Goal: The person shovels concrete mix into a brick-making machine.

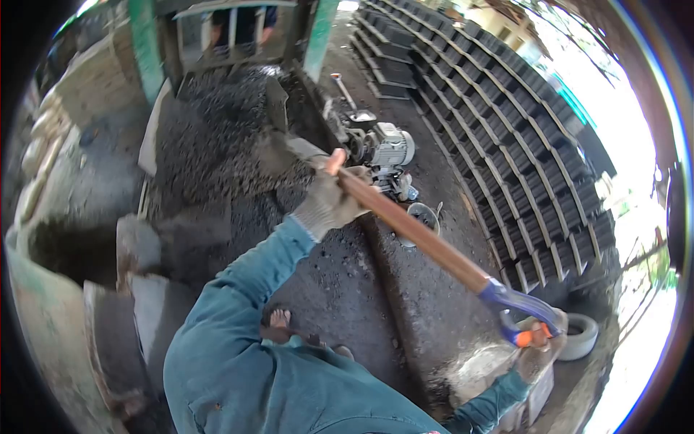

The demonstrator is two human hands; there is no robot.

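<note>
A shovel (423, 235) with a brown wooden shaft and a blue-and-orange D-shaped handle slants across the view. My left hand (329, 199), in a grey knitted glove with bare fingertips showing, is wrapped round the lower shaft near the metal socket. The D-handle is gripped by my right hand (538, 351), also gloved, at the lower right. Dark, crumbly material (217, 137) lies in a heap round the shovel's blade end. That blade is blurred and partly hidden, so its exact edge is hard to make out.
An electric motor (392, 147) stands right of the heap, with a small bucket (423, 217) nearby. Stacked dark tiles on racks (499, 145) line the right side. A tyre (578, 338) lies beyond my right hand. Concrete slabs (137, 249) stand at left. Another person (242, 29) is partly visible behind bars.
</note>
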